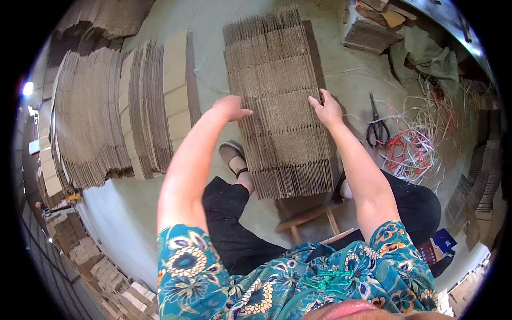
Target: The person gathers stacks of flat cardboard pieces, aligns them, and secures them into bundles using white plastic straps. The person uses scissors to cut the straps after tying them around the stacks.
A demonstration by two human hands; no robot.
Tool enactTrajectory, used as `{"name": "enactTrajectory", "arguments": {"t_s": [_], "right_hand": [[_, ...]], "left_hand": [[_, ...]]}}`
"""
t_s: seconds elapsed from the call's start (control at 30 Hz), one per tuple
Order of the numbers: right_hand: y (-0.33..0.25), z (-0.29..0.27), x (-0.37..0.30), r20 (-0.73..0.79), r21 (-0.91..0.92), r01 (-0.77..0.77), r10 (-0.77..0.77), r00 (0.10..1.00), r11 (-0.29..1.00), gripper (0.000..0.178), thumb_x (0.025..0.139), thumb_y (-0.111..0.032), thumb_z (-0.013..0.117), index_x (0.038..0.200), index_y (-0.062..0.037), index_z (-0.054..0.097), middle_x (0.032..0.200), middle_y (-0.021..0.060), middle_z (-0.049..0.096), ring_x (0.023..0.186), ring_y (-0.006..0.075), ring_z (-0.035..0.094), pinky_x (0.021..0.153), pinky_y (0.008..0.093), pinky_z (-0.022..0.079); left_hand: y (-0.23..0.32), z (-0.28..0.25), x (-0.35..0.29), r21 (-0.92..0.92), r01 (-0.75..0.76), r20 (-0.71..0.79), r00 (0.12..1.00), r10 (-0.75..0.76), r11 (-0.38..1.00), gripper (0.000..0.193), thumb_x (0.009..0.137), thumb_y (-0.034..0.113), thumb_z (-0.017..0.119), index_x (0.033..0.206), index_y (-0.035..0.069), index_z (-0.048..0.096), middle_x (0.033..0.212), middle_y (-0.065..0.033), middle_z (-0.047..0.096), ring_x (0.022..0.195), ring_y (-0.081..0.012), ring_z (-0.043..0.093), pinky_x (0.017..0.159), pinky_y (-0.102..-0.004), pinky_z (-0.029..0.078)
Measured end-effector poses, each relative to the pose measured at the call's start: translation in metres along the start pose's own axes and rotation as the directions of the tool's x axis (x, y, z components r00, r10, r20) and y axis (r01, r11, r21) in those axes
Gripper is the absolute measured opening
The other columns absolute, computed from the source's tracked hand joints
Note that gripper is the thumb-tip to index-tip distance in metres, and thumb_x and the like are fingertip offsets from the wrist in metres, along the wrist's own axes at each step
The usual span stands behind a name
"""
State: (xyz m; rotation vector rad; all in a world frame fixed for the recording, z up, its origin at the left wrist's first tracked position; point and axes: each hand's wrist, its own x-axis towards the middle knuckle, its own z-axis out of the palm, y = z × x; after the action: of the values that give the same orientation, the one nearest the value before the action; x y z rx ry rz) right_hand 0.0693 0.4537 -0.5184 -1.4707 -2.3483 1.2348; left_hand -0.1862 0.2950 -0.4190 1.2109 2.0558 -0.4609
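Note:
In front of me, between my feet, stands a long bundle of corrugated cardboard pieces [282, 101], packed side by side with their edges facing up. My left hand [231, 108] is at its left side, thumb over the top edge and other fingers partly hidden. On the opposite side my right hand [327, 109] holds the right edge, thumb on top and fingers along the side. Together the hands clasp the bundle from both sides. Black-handled scissors [376, 122] lie on the floor right of my right hand.
More cardboard stacks [90, 117] lean in a row at the left. Tangled red and white strapping [416, 146] lies at the right, below a green cloth sack [426, 56]. A wooden stool [309, 218] is by my legs. A block [368, 29] sits at the far right.

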Motion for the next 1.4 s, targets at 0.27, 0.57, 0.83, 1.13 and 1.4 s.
{"name": "enactTrajectory", "arguments": {"t_s": [0.27,0.57,0.83,1.13,1.4], "right_hand": [[-0.019,-0.022,0.048,0.018,0.027,-0.001,0.001,1.0,1.0,0.071,0.08,-0.05,0.059,0.134,-0.0086,0.037,0.119,0.0201,0.056,0.108,0.0333,0.055,0.091,0.0409,0.043],[-0.048,-0.033,0.183,-0.061,-0.088,0.461,-0.467,0.882,0.883,0.079,0.08,-0.052,0.059,0.142,-0.0164,0.024,0.136,0.0208,0.04,0.124,0.0346,0.042,0.101,0.0427,0.035],[-0.067,-0.033,0.216,0.047,-0.171,0.347,-0.344,0.938,0.922,0.064,0.082,-0.058,0.052,0.133,-0.0202,0.044,0.137,0.012,0.043,0.124,0.0305,0.042,0.101,0.0408,0.036],[-0.07,-0.028,0.24,-0.136,-0.149,0.282,-0.302,0.944,0.948,0.048,0.077,-0.052,0.062,0.088,-0.0053,0.066,0.105,0.0149,0.06,0.098,0.0338,0.056,0.085,0.0396,0.044],[-0.065,-0.02,0.257,-0.219,-0.052,0.26,-0.265,0.939,0.964,0.03,0.075,-0.035,0.063,0.091,-0.01,0.067,0.107,0.0146,0.062,0.1,0.0317,0.058,0.084,0.0383,0.046]], "left_hand": [[0.064,0.016,-0.005,0.121,-0.598,-0.514,0.645,0.566,0.792,0.08,0.077,0.051,0.062,0.135,0.002,0.035,0.14,-0.0173,0.035,0.131,-0.0342,0.03,0.109,-0.0438,0.024],[0.111,0.052,0.046,0.211,-0.735,-0.449,0.512,0.732,0.644,0.085,0.076,0.066,0.047,0.14,0.013,0.031,0.147,-0.0087,0.025,0.138,-0.0271,0.018,0.111,-0.0518,0.009],[0.104,0.049,0.048,0.171,-0.744,-0.435,0.531,0.728,0.645,0.083,0.076,0.066,0.047,0.14,0.015,0.032,0.147,-0.0066,0.026,0.138,-0.0259,0.019,0.111,-0.0513,0.008],[0.103,0.049,0.051,0.151,-0.759,-0.433,0.525,0.733,0.633,0.082,0.077,0.067,0.044,0.139,0.015,0.035,0.148,-0.0064,0.025,0.139,-0.0248,0.017,0.112,-0.0514,0.005],[0.103,0.048,0.052,0.144,-0.773,-0.452,0.504,0.736,0.618,0.082,0.078,0.067,0.042,0.139,0.013,0.035,0.147,-0.0072,0.026,0.139,-0.0248,0.017,0.112,-0.0515,0.004]]}}
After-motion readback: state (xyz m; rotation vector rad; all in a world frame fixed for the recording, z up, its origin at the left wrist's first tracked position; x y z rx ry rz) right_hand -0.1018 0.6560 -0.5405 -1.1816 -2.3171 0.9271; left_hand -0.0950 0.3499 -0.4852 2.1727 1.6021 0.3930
